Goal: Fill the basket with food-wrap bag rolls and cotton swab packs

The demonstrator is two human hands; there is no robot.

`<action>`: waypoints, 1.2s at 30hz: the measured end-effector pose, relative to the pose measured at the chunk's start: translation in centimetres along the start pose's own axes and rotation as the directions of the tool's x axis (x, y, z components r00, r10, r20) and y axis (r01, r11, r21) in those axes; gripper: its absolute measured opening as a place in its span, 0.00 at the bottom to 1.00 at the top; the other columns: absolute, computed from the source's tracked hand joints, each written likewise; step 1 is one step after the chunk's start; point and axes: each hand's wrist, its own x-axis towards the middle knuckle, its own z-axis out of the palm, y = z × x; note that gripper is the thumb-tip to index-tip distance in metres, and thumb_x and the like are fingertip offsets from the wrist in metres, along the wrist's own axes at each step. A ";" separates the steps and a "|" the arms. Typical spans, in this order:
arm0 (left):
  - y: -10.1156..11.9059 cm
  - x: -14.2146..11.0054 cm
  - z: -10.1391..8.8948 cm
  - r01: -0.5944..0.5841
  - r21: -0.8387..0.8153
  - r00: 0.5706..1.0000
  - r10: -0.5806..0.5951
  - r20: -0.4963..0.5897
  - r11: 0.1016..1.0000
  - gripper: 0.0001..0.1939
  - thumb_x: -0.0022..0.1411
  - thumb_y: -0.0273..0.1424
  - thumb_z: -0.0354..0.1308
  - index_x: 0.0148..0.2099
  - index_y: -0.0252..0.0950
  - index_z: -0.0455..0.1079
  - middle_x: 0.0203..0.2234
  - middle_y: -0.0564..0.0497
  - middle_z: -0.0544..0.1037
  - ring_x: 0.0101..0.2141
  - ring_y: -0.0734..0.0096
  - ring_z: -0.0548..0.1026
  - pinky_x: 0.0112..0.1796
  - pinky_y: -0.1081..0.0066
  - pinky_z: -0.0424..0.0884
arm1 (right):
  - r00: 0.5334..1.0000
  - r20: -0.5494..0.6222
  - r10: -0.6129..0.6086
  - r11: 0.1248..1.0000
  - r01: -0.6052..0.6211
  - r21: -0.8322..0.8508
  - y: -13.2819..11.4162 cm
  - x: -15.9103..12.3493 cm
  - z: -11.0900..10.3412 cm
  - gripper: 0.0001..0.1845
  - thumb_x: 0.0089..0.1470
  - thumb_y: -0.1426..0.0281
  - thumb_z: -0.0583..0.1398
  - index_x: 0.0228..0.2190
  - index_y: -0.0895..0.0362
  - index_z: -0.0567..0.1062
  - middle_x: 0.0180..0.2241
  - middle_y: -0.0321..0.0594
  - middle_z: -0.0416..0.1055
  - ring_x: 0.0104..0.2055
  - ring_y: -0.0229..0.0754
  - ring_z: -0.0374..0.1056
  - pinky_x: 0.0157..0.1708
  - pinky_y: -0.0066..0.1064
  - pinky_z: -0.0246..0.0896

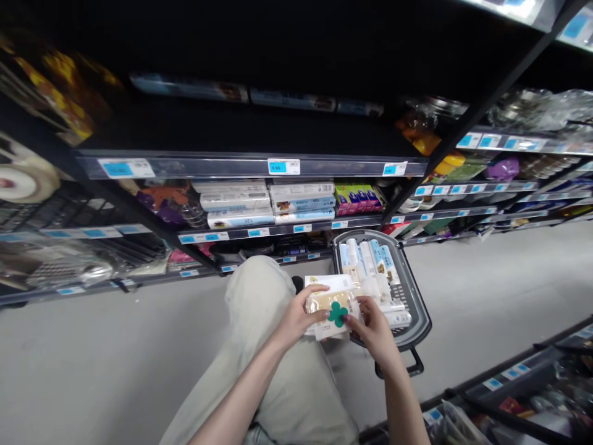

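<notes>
Between my two hands is a clear plastic packet (328,303) with a green clover shape on its front and something pale yellow inside. My left hand (303,314) grips its left side, thumb on the front. On the right edge, my right hand (373,327) pinches it near the clover. Behind the packet shows a white package (327,282) with a small yellow mark; whether my fingers also hold it I cannot tell. Just right of the packet stands a grey shopping basket (414,303), holding several blue-and-white rolls (365,256) and more white rolls (396,318).
Ahead, a dark shelf (208,165) with price tags holds stacked white rolls (236,196) and green-and-purple boxes (359,198). My bent knee (259,284) is left of the basket. Another shelf (504,374) stands at lower right, across the grey floor (486,272).
</notes>
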 end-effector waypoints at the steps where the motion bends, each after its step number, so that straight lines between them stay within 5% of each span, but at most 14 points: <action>1: 0.0 0.0 0.0 -0.010 -0.015 1.000 0.010 -0.006 1.000 0.25 0.47 0.35 0.67 0.48 0.39 0.68 0.41 0.48 0.74 0.33 0.66 0.74 0.28 0.73 0.72 | 0.999 -0.035 0.037 0.999 -0.035 0.039 -0.5 0.0 0.3 0.26 0.42 0.55 0.65 0.39 0.55 0.64 0.22 0.30 0.66 0.20 0.36 0.63 0.20 0.28 0.59; 5: -0.1 -0.2 0.2 0.075 -0.137 0.997 -0.070 0.040 0.988 0.26 0.55 0.42 0.59 0.54 0.42 0.61 0.43 0.46 0.73 0.26 0.65 0.75 0.20 0.68 0.73 | 0.987 -0.149 0.067 0.992 -0.051 0.112 -0.8 0.7 0.1 0.26 0.38 0.53 0.66 0.33 0.56 0.66 0.18 0.28 0.63 0.17 0.37 0.62 0.17 0.29 0.60; 9: 0.0 -0.3 0.2 0.090 -0.185 0.995 -0.081 0.052 0.979 0.27 0.54 0.42 0.59 0.55 0.43 0.60 0.38 0.48 0.73 0.24 0.64 0.75 0.19 0.64 0.74 | 0.958 -0.288 0.013 0.998 0.007 0.069 -0.5 0.3 -0.4 0.24 0.41 0.50 0.63 0.30 0.55 0.64 0.25 0.37 0.70 0.19 0.39 0.66 0.18 0.32 0.63; 11: -0.1 -0.2 0.1 0.085 -0.161 0.996 -0.080 0.038 0.983 0.25 0.53 0.42 0.60 0.52 0.41 0.64 0.39 0.47 0.72 0.25 0.65 0.75 0.20 0.64 0.74 | 0.840 -0.524 -0.140 0.989 0.089 -0.122 -0.5 -0.8 -0.1 0.21 0.47 0.53 0.61 0.33 0.55 0.65 0.29 0.41 0.71 0.23 0.42 0.69 0.20 0.33 0.65; 13: -0.3 -0.2 0.0 0.082 -0.111 0.997 -0.080 0.023 0.990 0.22 0.53 0.44 0.59 0.46 0.37 0.70 0.42 0.45 0.71 0.28 0.64 0.74 0.20 0.66 0.73 | 0.615 -0.646 -0.453 0.872 0.154 -0.465 -0.7 -2.2 0.9 0.15 0.52 0.60 0.60 0.38 0.55 0.66 0.31 0.44 0.72 0.27 0.44 0.71 0.25 0.34 0.66; 15: -0.4 -0.2 -0.1 0.073 -0.075 0.997 -0.072 0.010 0.994 0.23 0.53 0.48 0.57 0.42 0.34 0.73 0.42 0.43 0.72 0.32 0.60 0.74 0.21 0.68 0.72 | 0.496 -0.467 -0.732 0.624 0.214 -0.751 -1.0 -3.4 2.5 0.13 0.53 0.67 0.61 0.41 0.54 0.69 0.32 0.45 0.73 0.29 0.44 0.70 0.29 0.35 0.65; 18: -0.3 -0.3 -0.3 -0.020 -0.065 1.000 0.020 -0.005 0.998 0.27 0.54 0.52 0.53 0.39 0.32 0.74 0.38 0.42 0.75 0.37 0.55 0.73 0.30 0.65 0.73 | 0.493 -0.003 -0.870 0.213 0.370 -0.904 -1.4 -3.9 5.3 0.20 0.53 0.75 0.59 0.48 0.52 0.69 0.35 0.46 0.75 0.28 0.44 0.69 0.28 0.37 0.63; 20: -0.1 -0.3 -0.3 -0.096 -0.011 0.995 0.095 -0.021 0.995 0.27 0.53 0.53 0.54 0.36 0.32 0.75 0.34 0.43 0.76 0.39 0.55 0.72 0.39 0.64 0.70 | 0.469 0.192 -0.862 0.034 0.431 -0.902 -1.6 -3.7 6.6 0.25 0.54 0.77 0.57 0.54 0.57 0.64 0.38 0.50 0.75 0.30 0.47 0.69 0.29 0.39 0.64; 22: 0.2 -0.2 -0.3 -0.119 0.061 0.992 0.121 -0.042 0.991 0.22 0.51 0.50 0.58 0.31 0.33 0.75 0.31 0.46 0.76 0.39 0.56 0.71 0.42 0.65 0.67 | 0.488 0.225 -0.844 0.061 0.504 -0.862 -1.6 -3.3 7.1 0.25 0.54 0.74 0.58 0.54 0.60 0.64 0.39 0.52 0.74 0.34 0.49 0.69 0.31 0.39 0.66; 25: 0.4 -0.1 -0.2 -0.101 0.114 0.992 0.108 -0.062 0.988 0.18 0.50 0.46 0.60 0.26 0.34 0.75 0.28 0.48 0.75 0.37 0.60 0.71 0.42 0.68 0.66 | 0.584 0.164 -0.795 0.288 0.601 -0.746 -2.0 -2.7 5.6 0.19 0.55 0.71 0.57 0.49 0.55 0.67 0.38 0.47 0.72 0.38 0.46 0.69 0.35 0.36 0.67; 29: 0.5 -0.1 -0.2 -0.087 0.127 0.996 0.091 -0.024 0.988 0.18 0.50 0.46 0.60 0.27 0.34 0.76 0.30 0.48 0.75 0.33 0.63 0.70 0.39 0.69 0.65 | 0.675 -0.103 -0.731 0.468 0.384 -0.796 -3.7 -0.8 1.2 0.18 0.53 0.66 0.59 0.46 0.54 0.69 0.41 0.47 0.68 0.43 0.49 0.65 0.41 0.44 0.63; 30: 0.4 -0.2 -0.2 -0.087 0.133 0.996 0.089 -0.006 0.987 0.18 0.50 0.46 0.60 0.28 0.34 0.77 0.30 0.48 0.75 0.33 0.63 0.70 0.39 0.69 0.65 | 0.727 -0.106 -0.678 0.492 0.342 -0.801 -4.3 -0.2 0.2 0.20 0.50 0.63 0.60 0.46 0.55 0.70 0.42 0.47 0.68 0.43 0.51 0.64 0.42 0.45 0.62; 33: 0.3 -0.2 -0.3 -0.104 0.183 0.994 0.095 0.055 0.978 0.20 0.50 0.47 0.60 0.30 0.34 0.77 0.31 0.47 0.75 0.34 0.61 0.70 0.40 0.68 0.65 | 0.928 0.090 -0.362 0.617 0.311 -0.723 -6.0 1.3 -1.7 0.17 0.47 0.64 0.62 0.41 0.54 0.73 0.35 0.40 0.72 0.35 0.45 0.65 0.35 0.36 0.62; 36: 0.2 -0.2 -0.4 -0.131 0.263 0.988 0.105 0.110 0.956 0.21 0.52 0.48 0.58 0.32 0.34 0.78 0.31 0.45 0.76 0.37 0.58 0.71 0.40 0.66 0.66 | 0.951 0.293 -0.095 0.734 0.266 -0.625 -7.2 2.1 -2.1 0.07 0.47 0.67 0.61 0.31 0.54 0.75 0.28 0.34 0.72 0.30 0.39 0.65 0.29 0.28 0.58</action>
